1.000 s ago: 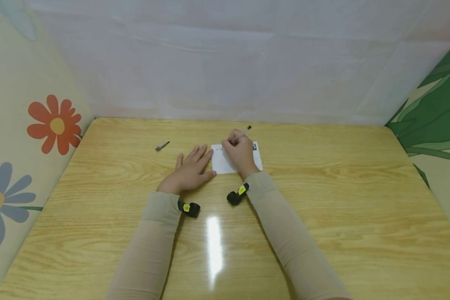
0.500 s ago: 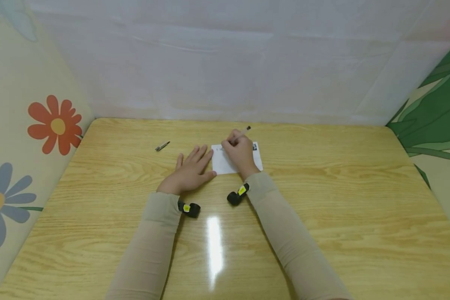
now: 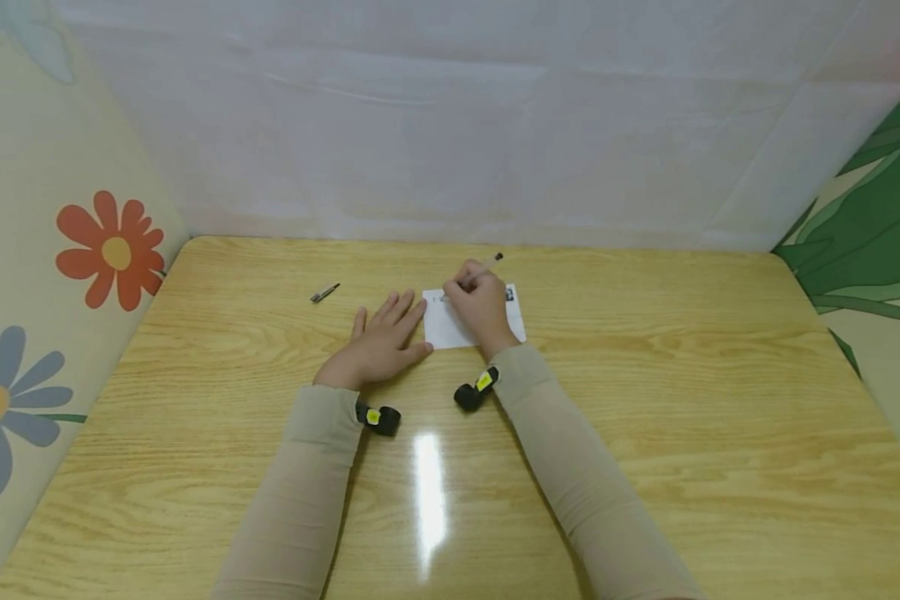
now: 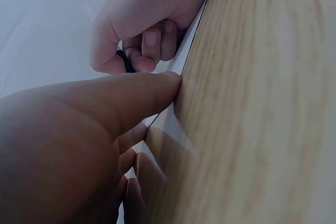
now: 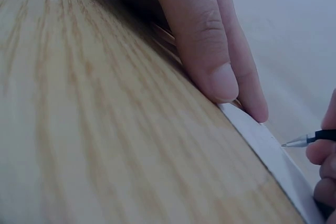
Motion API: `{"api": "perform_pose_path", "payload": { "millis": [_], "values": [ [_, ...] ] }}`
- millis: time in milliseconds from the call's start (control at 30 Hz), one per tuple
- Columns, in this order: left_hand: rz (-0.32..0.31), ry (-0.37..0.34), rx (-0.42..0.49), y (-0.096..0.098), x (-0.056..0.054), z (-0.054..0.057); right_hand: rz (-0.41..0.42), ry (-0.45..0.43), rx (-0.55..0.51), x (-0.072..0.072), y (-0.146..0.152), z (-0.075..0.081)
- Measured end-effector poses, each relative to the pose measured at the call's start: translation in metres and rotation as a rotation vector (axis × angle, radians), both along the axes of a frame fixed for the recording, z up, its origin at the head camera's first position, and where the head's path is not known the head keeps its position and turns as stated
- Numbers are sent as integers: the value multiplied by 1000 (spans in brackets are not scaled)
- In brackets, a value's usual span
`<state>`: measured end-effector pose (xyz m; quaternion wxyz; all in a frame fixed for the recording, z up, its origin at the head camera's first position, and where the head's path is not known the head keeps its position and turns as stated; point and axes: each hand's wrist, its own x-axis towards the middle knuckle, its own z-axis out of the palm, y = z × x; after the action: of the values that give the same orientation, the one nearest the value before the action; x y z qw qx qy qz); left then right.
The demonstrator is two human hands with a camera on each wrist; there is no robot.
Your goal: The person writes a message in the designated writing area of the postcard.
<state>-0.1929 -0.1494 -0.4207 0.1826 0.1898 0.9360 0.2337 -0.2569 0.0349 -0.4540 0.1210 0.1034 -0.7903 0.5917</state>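
Observation:
A small white sheet of paper (image 3: pixel 444 329) lies flat on the table, with a dark printed square (image 3: pixel 509 294) in its upper right corner. My right hand (image 3: pixel 486 310) rests on it and grips a pen (image 3: pixel 489 265) with a clear barrel and dark end. In the right wrist view the pen's silver tip (image 5: pixel 299 141) points down close to the paper; contact is hard to tell. Faint marks show near the top left of the sheet. My left hand (image 3: pixel 375 346) lies spread on the table, its thumb and a finger touching the paper's left edge.
To the far left of the paper lies a small pen cap (image 3: pixel 325 292) with a clip. A white cloth (image 3: pixel 450 125) hangs behind the wooden table (image 3: pixel 682 400). Painted walls flank both sides. Each wrist wears a small black camera.
The pen's end shifts very slightly while the right hand stays over the same spot on the paper. The left hand, paper and cap keep their places.

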Motion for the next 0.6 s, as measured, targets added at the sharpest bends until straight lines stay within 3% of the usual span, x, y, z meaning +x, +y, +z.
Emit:
{"api": "perform_pose_path", "payload": {
  "millis": [600],
  "values": [
    [3,-8,7,1,0,1,8,-4,9,0,1,1]
  ]
}}
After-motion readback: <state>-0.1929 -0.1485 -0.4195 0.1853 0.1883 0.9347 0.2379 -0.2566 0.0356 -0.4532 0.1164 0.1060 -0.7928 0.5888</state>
